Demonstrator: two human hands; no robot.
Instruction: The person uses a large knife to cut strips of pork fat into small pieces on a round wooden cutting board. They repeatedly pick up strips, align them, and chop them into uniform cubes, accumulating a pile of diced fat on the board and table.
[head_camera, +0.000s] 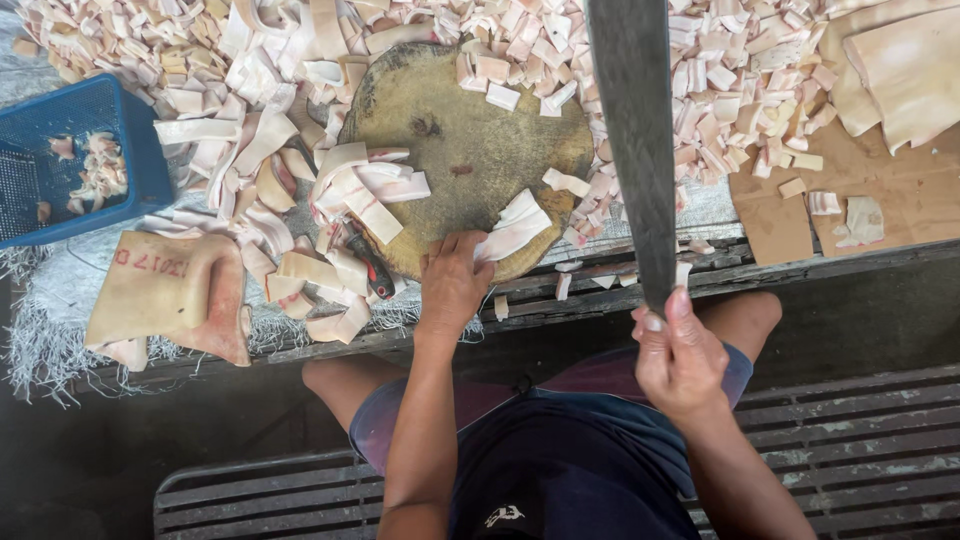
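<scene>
The left hand (452, 280) lies palm down at the near edge of the round wooden block (455, 140), its fingers curled over the end of a pale strip (513, 232) and pinning it to the wood. The right hand (678, 350) is raised on the right, fingers wrapped tight round the handle of a long dark cleaver (632, 140), whose blade points away from the person, above the table, and crosses the right side of the block in this view. More strips (362, 185) lie piled on the left half of the block, with a small red-handled knife (372, 265) resting at its near-left rim. Cut pieces (740, 80) are heaped behind and to the right of the block. A blue basket (130, 150) holding a few pieces stands at far left, and a large slab (175, 295) lies just in front of it, at the table edge. Another slab (905, 70) sits at far right on cardboard (900, 200).
</scene>
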